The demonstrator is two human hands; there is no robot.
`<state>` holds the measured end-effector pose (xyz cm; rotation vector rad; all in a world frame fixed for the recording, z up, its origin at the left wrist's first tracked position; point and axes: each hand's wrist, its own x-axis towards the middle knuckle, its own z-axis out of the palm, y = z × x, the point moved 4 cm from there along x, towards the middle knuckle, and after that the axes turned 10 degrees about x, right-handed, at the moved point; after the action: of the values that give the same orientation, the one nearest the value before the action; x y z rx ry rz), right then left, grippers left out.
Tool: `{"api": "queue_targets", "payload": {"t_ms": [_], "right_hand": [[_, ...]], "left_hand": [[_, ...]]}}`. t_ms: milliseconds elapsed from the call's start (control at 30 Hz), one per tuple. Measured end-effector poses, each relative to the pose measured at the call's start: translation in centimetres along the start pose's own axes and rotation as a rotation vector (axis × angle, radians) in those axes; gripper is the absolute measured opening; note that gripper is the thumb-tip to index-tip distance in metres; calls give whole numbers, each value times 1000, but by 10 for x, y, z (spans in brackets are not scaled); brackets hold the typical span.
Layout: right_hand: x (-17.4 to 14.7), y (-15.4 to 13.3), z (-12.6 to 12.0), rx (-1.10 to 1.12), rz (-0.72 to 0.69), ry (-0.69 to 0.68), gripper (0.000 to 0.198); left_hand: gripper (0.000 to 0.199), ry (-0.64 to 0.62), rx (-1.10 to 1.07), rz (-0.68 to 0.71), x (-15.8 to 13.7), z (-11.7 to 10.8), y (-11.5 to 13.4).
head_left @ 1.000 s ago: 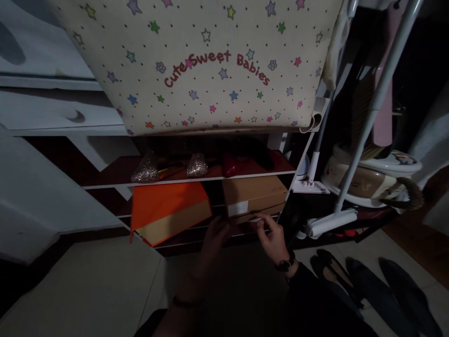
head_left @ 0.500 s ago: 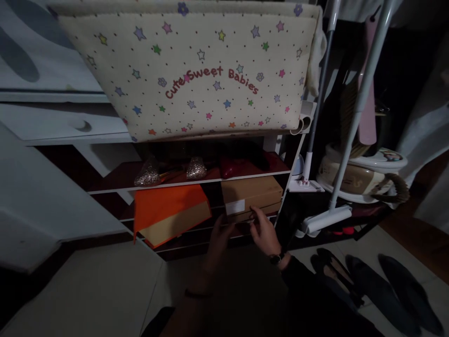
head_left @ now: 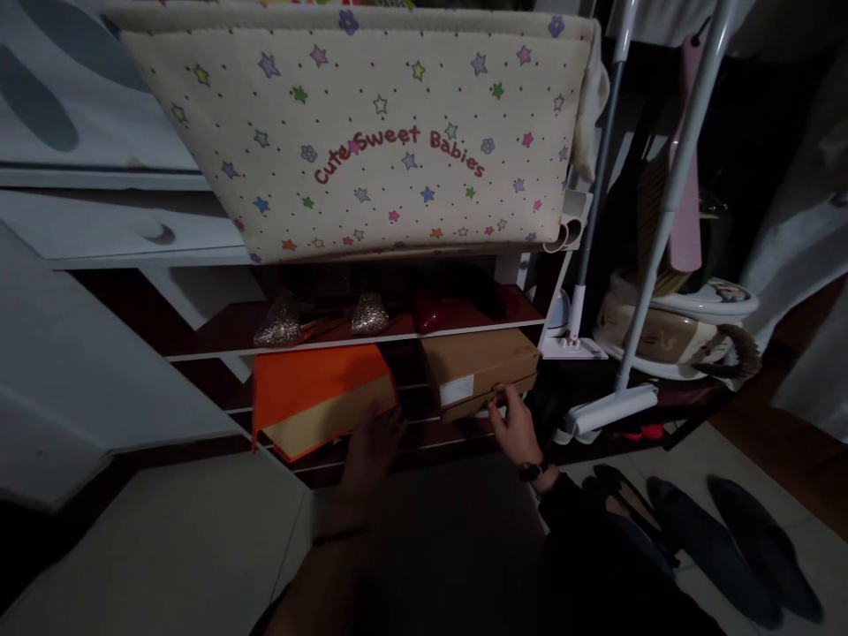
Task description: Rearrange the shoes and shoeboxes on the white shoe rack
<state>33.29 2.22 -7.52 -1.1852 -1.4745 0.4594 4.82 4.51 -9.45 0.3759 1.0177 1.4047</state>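
A brown cardboard box [head_left: 487, 362] with a white label sits on the lower shelf, its front jutting out at an angle. My right hand [head_left: 517, 428], with a watch on its wrist, has fingers and thumb closed on the front edge of that box. To its left, an orange box [head_left: 324, 380] with a tan front panel rests tilted on the same shelf. My left hand [head_left: 374, 446], dark in shadow, is open by the right end of the orange box. Whether its fingertips touch that box I cannot tell.
Above hangs a cream fabric bin [head_left: 411, 132] with stars. Glittery shoes [head_left: 369, 314] and a red shoe [head_left: 437, 311] occupy the upper shelf [head_left: 218, 340]. At right stand a white mop [head_left: 613, 408] and a pink brush [head_left: 685, 212]; dark shoes [head_left: 722, 548] lie on the floor.
My left hand has moved left, from beside the cardboard box to the orange box. My right hand has shifted right along the cardboard box, which has turned and moved slightly right.
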Motion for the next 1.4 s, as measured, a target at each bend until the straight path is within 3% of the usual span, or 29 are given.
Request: {"api": "queue_targets", "payload": {"t_ms": [267, 500, 733, 1033, 1133, 1200, 1300, 1400], "right_hand": [[0, 4, 0, -109, -112, -53, 30], [-7, 6, 2, -121, -140, -95, 45], [-16, -1, 4, -43, -80, -134, 61], [-20, -4, 7, -31, -75, -108, 64], [-23, -10, 4, 77, 20, -35, 55], [-27, -10, 7, 190, 211, -29, 38], [-36, -7, 22, 334, 563, -176, 30], [-39, -9, 35, 400, 738, -349, 44]], "left_hand": [[9, 125, 60, -8, -3, -22, 12], [6, 50, 153, 32, -11, -29, 10], [9, 44, 219, -21, -16, -31, 11], [7, 36, 163, -9, -21, -35, 21], [6, 22, 176, 13, -22, -41, 17], [10, -3, 210, 16, -24, -44, 7], [20, -34, 334, -64, -27, -42, -16], [24, -127, 550, -113, -32, -30, -30]]}}
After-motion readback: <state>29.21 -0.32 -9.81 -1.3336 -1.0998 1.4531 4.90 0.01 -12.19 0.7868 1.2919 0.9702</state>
